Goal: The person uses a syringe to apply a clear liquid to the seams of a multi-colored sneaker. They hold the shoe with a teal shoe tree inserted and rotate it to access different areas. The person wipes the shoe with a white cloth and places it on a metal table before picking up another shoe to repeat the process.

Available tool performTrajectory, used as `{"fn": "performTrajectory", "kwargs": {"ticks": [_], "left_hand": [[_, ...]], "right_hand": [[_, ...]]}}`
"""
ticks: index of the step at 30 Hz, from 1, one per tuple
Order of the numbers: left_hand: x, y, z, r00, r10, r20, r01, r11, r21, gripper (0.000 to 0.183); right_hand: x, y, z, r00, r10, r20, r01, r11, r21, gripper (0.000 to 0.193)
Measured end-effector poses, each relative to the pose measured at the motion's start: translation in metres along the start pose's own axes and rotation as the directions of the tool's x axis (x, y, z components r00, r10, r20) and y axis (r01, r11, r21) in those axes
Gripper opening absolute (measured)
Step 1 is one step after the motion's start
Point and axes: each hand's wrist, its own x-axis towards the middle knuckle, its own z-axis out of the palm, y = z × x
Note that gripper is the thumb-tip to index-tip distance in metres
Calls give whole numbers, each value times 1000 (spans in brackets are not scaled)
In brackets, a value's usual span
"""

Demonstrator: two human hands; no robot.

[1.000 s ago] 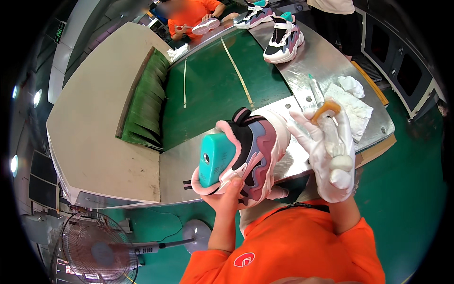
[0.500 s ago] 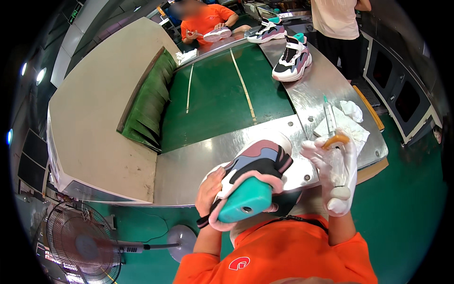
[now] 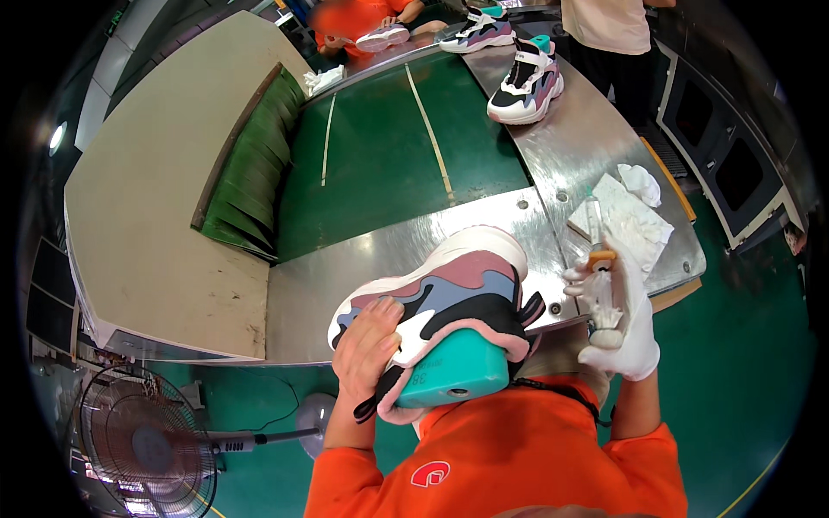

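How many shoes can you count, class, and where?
4: the held shoe in the left hand, the nearer shoe and farther shoe on the metal bench, and the co-worker's shoe. Others may be hidden.

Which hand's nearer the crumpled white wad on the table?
Right. The gloved right hand is below the wad in the picture; the left hand is farther, lower left, on the shoe.

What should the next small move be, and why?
Probably bring the syringe closer to the shoe: the left hand grips it, white sole facing away from the body, while the gloved right hand holds the syringe apart from it.
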Motion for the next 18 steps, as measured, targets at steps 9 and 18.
{"fn": "performTrajectory", "kwargs": {"ticks": [9,18], "left_hand": [[1,-2,5,992,-3,127,12,997,-70,25],[17,-16,26,913,193,360,-144,977,-158,26]], "right_hand": [[13,-9,7,981,-17,195,144,735,-663,83],[8,31,3,979,1,204,170,549,-818,73]]}}
